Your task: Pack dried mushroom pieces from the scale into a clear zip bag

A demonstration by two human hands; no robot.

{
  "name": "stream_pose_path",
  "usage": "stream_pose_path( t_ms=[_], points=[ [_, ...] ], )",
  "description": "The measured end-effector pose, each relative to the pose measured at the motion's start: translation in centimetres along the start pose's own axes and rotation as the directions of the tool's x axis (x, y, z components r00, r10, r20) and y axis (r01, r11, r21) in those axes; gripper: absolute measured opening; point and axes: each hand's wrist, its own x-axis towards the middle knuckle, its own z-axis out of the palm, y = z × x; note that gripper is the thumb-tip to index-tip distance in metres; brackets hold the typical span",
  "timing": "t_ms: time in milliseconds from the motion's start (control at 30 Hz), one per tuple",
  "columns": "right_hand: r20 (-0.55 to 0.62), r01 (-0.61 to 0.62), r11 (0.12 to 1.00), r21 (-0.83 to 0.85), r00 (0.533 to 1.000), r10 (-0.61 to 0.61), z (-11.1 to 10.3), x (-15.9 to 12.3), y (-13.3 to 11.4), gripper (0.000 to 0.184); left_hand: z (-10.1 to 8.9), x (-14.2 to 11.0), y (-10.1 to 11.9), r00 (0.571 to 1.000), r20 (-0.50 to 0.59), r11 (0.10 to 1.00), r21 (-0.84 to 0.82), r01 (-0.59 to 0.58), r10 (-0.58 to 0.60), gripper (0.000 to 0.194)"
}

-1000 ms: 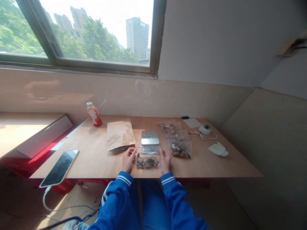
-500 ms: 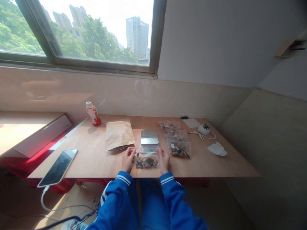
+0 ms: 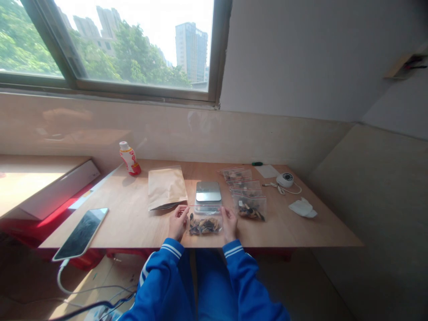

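Note:
A clear zip bag of dark and tan dried pieces lies on the wooden table just in front of a small silver kitchen scale. My left hand pinches the bag's left side, and my right hand holds its right side. Both blue sleeves reach in from the bottom. To the left of the bag lies a kraft paper pouch. On the right, several more filled zip bags overlap in a row, with the back ones partly hidden by those in front.
A red-and-white bottle stands at the back left. A smartphone with a white cable lies near the left edge of the table. A round white device with a cord and a white cloth lie at the right.
The view has shifted slightly. My hands and the bag between them have stayed almost in place.

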Motion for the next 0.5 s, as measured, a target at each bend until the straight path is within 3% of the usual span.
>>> stream_pose_path(
  t_ms=[200,500],
  points=[
    [0.049,-0.022,1.0,-0.013,0.999,0.022,0.21,-0.2,-0.3,0.041,-0.12,-0.16,0.3,0.999,0.04,0.997,0.074,-0.013,0.01,0.035],
    [0.066,-0.032,0.999,0.002,0.997,0.032,0.11,-0.22,-0.17,0.039,-0.44,0.06,-0.35,1.0,0.006,1.0,0.028,0.004,-0.004,0.047]
  ],
)
